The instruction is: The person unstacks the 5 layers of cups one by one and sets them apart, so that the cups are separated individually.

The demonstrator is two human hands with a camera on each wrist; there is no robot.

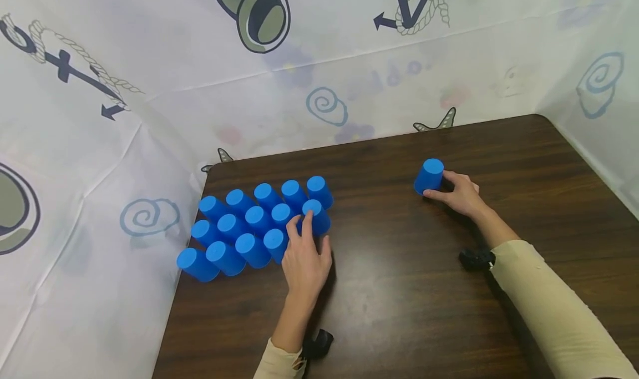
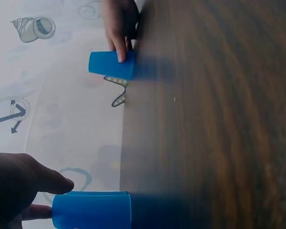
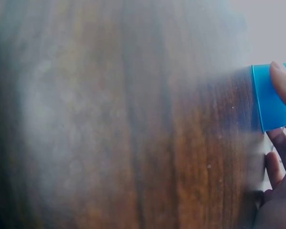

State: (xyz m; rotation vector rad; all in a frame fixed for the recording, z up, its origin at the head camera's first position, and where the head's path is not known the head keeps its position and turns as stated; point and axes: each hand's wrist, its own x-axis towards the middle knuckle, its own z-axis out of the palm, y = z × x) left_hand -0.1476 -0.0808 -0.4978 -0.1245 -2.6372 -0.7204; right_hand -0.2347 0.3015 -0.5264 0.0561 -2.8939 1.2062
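Upside-down on the table stand several blue cups (image 1: 253, 251), set close together in three rows. My left hand (image 1: 305, 262) hovers at the right end of these rows, its fingers spread, nearest to a cup (image 1: 319, 219) in the middle row. In the left wrist view the thumb lies just off a blue cup (image 2: 93, 211), and a finger reaches its closed end. Part of the front row is hidden behind this hand. Farther right, my right hand (image 1: 461, 195) grips a single upside-down blue cup (image 1: 429, 178) between thumb and fingers, at the table surface.
The dark wooden table (image 1: 389, 290) spans the space between and in front of the hands. A white cloth (image 1: 269, 107) printed with shells and anchors hangs behind and at both sides. Each wrist wears a black strap-like piece (image 1: 477, 259).
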